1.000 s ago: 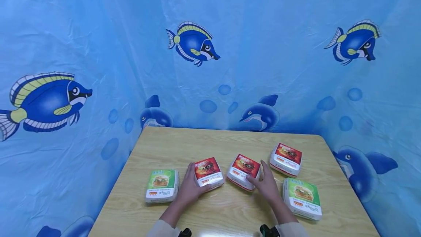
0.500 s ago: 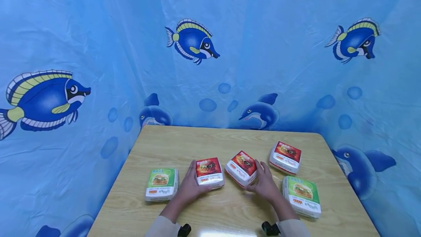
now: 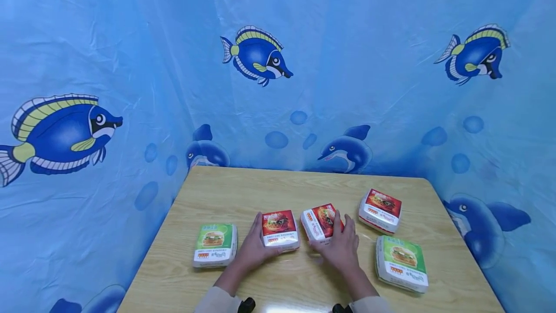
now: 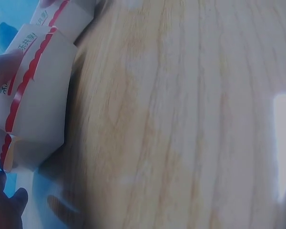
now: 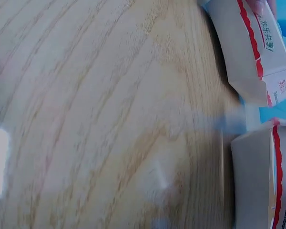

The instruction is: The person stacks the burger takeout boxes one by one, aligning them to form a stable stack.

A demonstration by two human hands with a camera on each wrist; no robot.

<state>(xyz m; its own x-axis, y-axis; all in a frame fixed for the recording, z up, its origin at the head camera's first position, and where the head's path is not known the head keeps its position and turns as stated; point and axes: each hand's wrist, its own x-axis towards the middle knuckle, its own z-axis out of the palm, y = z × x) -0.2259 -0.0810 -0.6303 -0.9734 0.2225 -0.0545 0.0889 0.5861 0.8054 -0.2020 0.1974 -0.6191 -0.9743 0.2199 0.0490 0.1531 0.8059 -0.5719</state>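
In the head view, two red-and-white burger boxes lie side by side mid-table. My left hand (image 3: 254, 245) holds the left burger box (image 3: 280, 228) by its near left corner, fingers along the left side and thumb at the front. That thumb (image 4: 5, 71) presses the box's printed side in the left wrist view. My right hand (image 3: 340, 245) grips the right burger box (image 3: 313, 226), its fingers over the right edge and its thumb low on the near side. The right box sits turned, its red picture half to the right. A narrow gap parts the two boxes.
A green burger box (image 3: 215, 245) lies left of my left hand. Another green box (image 3: 401, 264) is to the right, with a red box (image 3: 380, 211) behind it. The wooden table (image 3: 278, 182) ends at a blue sea-life curtain (image 3: 304, 71).
The right burger box has turned clockwise under my right hand, which has shifted left over it. The left box has turned slightly and now sits squarer, with my left hand still at its corner.
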